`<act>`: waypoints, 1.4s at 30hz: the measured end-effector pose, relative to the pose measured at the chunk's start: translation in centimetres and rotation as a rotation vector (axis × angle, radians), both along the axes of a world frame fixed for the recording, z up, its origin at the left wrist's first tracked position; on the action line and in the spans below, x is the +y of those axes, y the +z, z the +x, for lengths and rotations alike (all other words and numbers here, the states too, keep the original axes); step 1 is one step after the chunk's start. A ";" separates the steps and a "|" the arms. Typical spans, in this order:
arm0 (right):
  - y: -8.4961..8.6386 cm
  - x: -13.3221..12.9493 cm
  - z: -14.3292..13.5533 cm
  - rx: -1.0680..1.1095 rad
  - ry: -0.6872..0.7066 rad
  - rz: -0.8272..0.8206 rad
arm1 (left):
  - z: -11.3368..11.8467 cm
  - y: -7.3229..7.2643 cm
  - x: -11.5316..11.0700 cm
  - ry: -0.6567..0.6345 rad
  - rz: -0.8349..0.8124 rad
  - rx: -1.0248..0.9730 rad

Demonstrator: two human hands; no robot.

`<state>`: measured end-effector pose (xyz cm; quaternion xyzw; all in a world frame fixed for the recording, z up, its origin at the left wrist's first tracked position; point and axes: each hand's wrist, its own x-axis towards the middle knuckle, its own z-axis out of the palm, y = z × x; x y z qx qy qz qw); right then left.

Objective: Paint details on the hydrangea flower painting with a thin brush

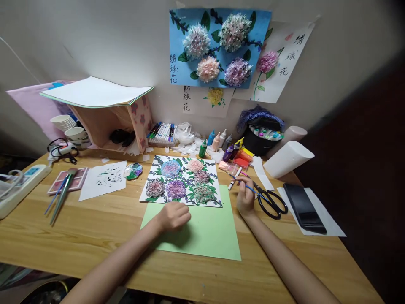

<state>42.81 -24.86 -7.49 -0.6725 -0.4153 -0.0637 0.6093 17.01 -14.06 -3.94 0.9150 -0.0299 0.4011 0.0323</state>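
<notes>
My right hand (246, 197) holds a thin blue paintbrush (255, 192) in a pinch, to the left of the black-handled scissors (272, 202). My left hand (174, 216) is a loose fist over the upper left of a light green sheet (209, 236), just below a white flower picture (182, 180); what it holds, if anything, is hidden. Several fluffy flowers in blue, pink, purple and green, with painted leaves, cover the picture. It overlaps the top of the green sheet.
Paint bottles (216, 142) and a marker tray (162, 134) line the back. At left lie a paint palette (133, 171), stained paper (104, 179) and brushes (60, 202). A phone (304, 207) and paper roll (289, 159) are at right.
</notes>
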 end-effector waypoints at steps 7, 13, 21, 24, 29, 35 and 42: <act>0.3 0.3 -0.3 0.022 -0.034 0.076 | -7.8 1.6 5.5 0.732 -0.474 -0.144; 5.1 1.9 -3.9 0.146 0.117 0.210 | -10.3 1.0 8.9 1.075 -0.926 0.058; 9.6 7.7 -14.2 -0.203 0.707 -0.231 | -10.9 0.5 8.3 0.976 -1.021 0.190; 10.0 9.0 -14.3 -0.302 0.716 -0.273 | -11.5 0.6 8.3 0.936 -1.057 0.232; 11.0 8.8 -8.1 -0.186 0.453 -0.262 | -11.6 0.7 8.3 0.834 -1.161 0.303; 13.6 6.3 -1.9 0.045 0.249 -0.046 | -10.6 0.5 8.4 0.673 -1.358 0.296; 16.1 4.6 -0.6 -0.037 0.142 0.007 | -8.9 1.5 9.5 0.519 -1.683 0.252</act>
